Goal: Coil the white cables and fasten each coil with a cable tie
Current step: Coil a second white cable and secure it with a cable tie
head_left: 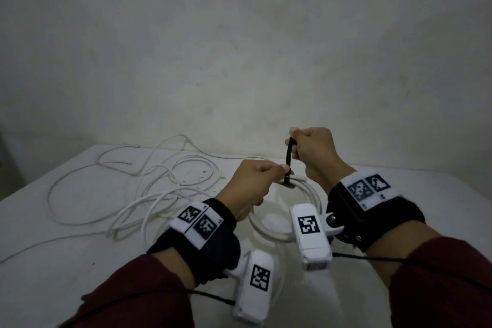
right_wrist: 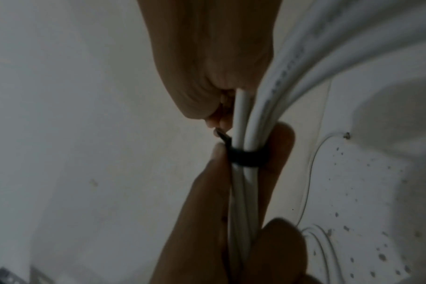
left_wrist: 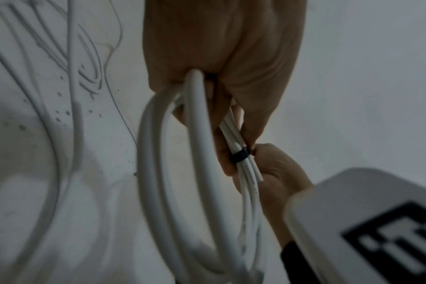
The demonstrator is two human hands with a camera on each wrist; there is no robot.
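Observation:
A coil of white cable (head_left: 312, 193) hangs between my two hands above the white table (head_left: 452, 189). My left hand (head_left: 266, 176) grips the bundled strands right beside a black cable tie (head_left: 288, 160) that is wrapped round them. My right hand (head_left: 300, 141) pinches the tie's free tail and holds it up above the coil. In the left wrist view the tie (left_wrist: 240, 154) sits tight round the strands of the coil (left_wrist: 158, 173). The right wrist view shows the tie band (right_wrist: 246, 157) between the left hand's thumb and finger, with the cable strands (right_wrist: 241, 124) running through it.
Several loose loops of white cable (head_left: 165, 184) lie tangled on the left half of the table, and one strand trails off the left edge. A bare wall stands behind the table. A thin grey wire (right_wrist: 311, 173) lies on the speckled surface.

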